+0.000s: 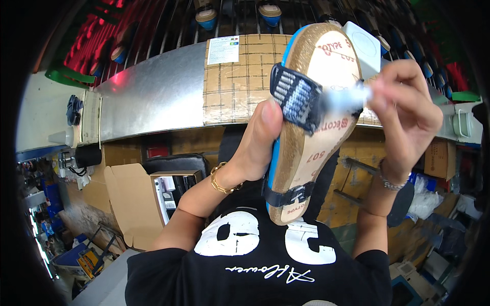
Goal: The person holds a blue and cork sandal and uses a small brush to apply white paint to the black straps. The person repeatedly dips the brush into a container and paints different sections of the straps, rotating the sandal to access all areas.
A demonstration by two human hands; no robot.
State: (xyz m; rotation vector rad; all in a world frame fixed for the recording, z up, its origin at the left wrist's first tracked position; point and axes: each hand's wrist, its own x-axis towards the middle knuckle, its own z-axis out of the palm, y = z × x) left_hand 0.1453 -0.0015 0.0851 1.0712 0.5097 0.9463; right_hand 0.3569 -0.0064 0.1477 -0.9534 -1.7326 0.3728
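Observation:
A blue shoe last (274, 158) is tilted upright in front of me, its underside facing up. On it sits a pale insole (326, 145) with a brown cork-like border and red print. A dark blue and white woven strap (296, 99) wraps over the forefoot edge, and a dark narrow strap (291, 196) crosses the heel. My left hand (259, 137) is closed round the last's left side, its thumb by the woven strap. My right hand (408, 109) pinches a small whitish thing (349, 98), smeared by motion, over the middle of the insole. Its kind cannot be told.
Beyond my hands, a brown cardboard sheet (229, 94) lies on a metal bench (158, 86). A rack at the far side carries more blue lasts (269, 16). A white box-shaped object (363, 47) stands behind the last. An open carton (130, 199) is at lower left.

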